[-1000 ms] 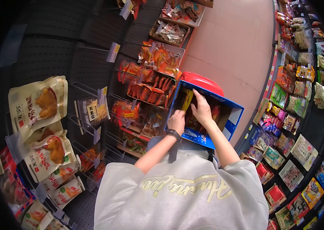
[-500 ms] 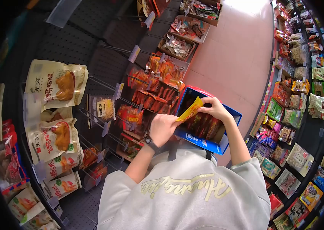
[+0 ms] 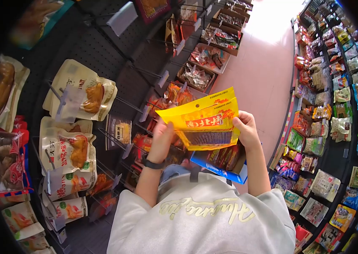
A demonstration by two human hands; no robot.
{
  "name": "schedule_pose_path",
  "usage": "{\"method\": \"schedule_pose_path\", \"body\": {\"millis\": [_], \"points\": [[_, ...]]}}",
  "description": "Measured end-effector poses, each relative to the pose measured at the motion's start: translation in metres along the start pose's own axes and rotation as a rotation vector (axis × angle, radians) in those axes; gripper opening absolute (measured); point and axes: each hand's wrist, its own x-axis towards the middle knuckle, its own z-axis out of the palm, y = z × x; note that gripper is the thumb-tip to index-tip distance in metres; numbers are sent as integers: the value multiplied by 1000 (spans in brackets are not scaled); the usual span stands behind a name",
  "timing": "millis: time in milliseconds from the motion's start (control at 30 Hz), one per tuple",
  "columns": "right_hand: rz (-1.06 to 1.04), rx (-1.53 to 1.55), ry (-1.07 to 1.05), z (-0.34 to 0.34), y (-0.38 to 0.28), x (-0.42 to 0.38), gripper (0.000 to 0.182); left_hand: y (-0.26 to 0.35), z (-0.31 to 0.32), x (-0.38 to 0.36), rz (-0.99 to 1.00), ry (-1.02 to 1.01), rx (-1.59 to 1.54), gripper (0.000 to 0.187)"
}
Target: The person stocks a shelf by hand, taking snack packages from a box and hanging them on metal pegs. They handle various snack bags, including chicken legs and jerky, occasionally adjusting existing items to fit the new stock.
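Observation:
A small fanned stack of yellow snack packets (image 3: 206, 120), with red and white lettering and a clear window over dark contents, is in front of my chest. My right hand (image 3: 247, 130) pinches the right edge of the packets, thumb on the front. At their left edge my left hand (image 3: 161, 139), slightly blurred and wearing a dark wristband, closes on the corner. Below the packets is an open blue cardboard box (image 3: 234, 174) with dark reddish packets (image 3: 223, 158) inside. The raised packets hide part of the box.
On the left, a black pegboard rack carries hanging bags of chicken legs (image 3: 79, 150) on metal hooks. Trays of small snacks (image 3: 206, 57) line the shelf ahead. A pale floor aisle (image 3: 259, 67) separates it from packed snack shelves (image 3: 323, 110) on the right.
The yellow packets have come up out of the box and turned so their printed fronts face me. Both hands rose with them, and the view shifted.

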Motion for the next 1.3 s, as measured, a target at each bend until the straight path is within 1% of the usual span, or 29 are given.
{"method": "schedule_pose_path", "body": {"millis": [33, 133, 200, 233, 333, 367, 467, 567, 667, 767, 867, 900, 967, 1000, 1033, 1100, 1167, 1233, 1300], "points": [[-42, -72, 38, 5, -2, 5, 12, -6, -10, -6, -137, 79, 202, 35], [-168, -286, 152, 21, -2, 23, 11, -11, -14, -9, -14, 75, 121, 25], [-250, -419, 237, 37, 3, 31, 11, 0, -11, -9, 157, 116, 324, 24], [-302, -424, 262, 47, 6, 36, 11, 6, -14, -9, 117, 141, 245, 22], [-399, -416, 334, 68, 20, 54, 11, 18, -18, 2, 222, 223, 109, 22], [-402, -442, 322, 71, 24, 59, 13, 21, -21, 6, 267, 276, 80, 21], [-468, -405, 330, 94, 24, 76, 13, 44, -21, 10, 334, 362, 14, 21], [-486, -420, 313, 114, 17, 92, 13, 57, -21, 9, 424, 385, -20, 19], [-598, -438, 381, 129, 19, 106, 12, 63, -26, 15, 448, 425, 12, 22], [-678, -358, 488, 139, 12, 118, 9, 67, -35, 27, 514, 498, 84, 30], [-713, -358, 479, 138, 2, 129, 9, 89, -31, 41, 477, 552, 50, 28], [-706, -340, 457, 134, -1, 133, 10, 93, -32, 50, 557, 556, 92, 27], [-735, -357, 431, 132, -7, 137, 10, 85, -44, 74, 680, 659, 183, 26], [-751, -367, 419, 131, -9, 139, 10, 91, -43, 84, 740, 710, 227, 26], [-757, -371, 417, 130, -12, 139, 10, 95, -38, 90, 826, 719, 253, 26], [-769, -377, 417, 127, -14, 137, 11, 109, -38, 94, 774, 669, 373, 26], [-744, -384, 398, 117, -13, 133, 10, 117, -36, 97, 748, 598, 379, 26], [-719, -392, 394, 109, -10, 130, 9, 121, -31, 104, 756, 509, 266, 24], [-688, -399, 404, 106, -10, 127, 9, 123, -26, 108, 777, 508, 248, 26]]}}
